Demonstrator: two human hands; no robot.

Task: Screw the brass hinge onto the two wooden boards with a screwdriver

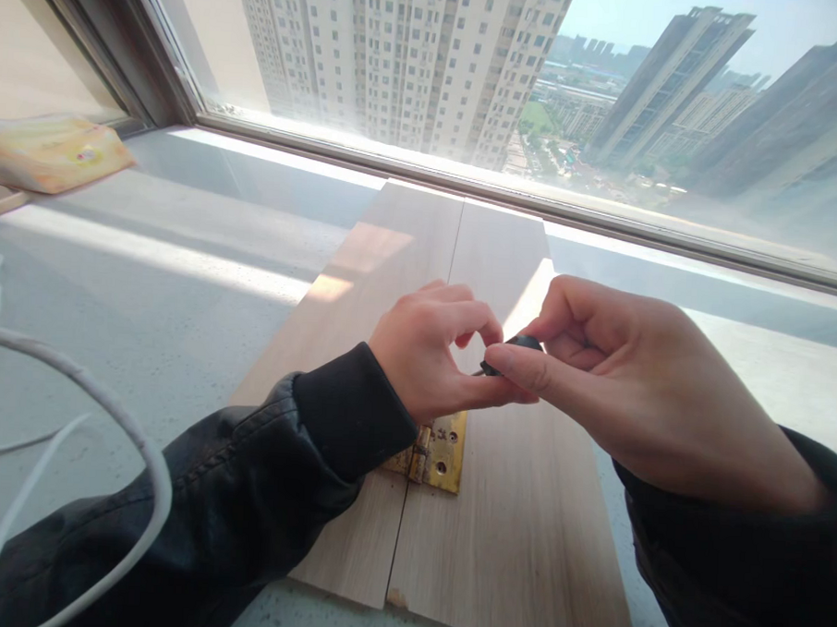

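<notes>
Two light wooden boards [513,521] lie side by side on a grey window ledge, joined near me by a brass hinge [440,453] with screw holes. Both hands hover just above the hinge. My right hand [616,387] pinches a small black object [521,344], partly hidden by the fingers. My left hand [431,351] meets it from the left, thumb and fingertips closed on the same black object. My left sleeve covers the hinge's left leaf.
A white cable [109,411] loops across the ledge at the left. A yellow-orange packet [51,154] lies at the far left by the window frame [466,177]. The grey ledge [206,249] stretches on both sides of the boards. High-rise buildings show outside.
</notes>
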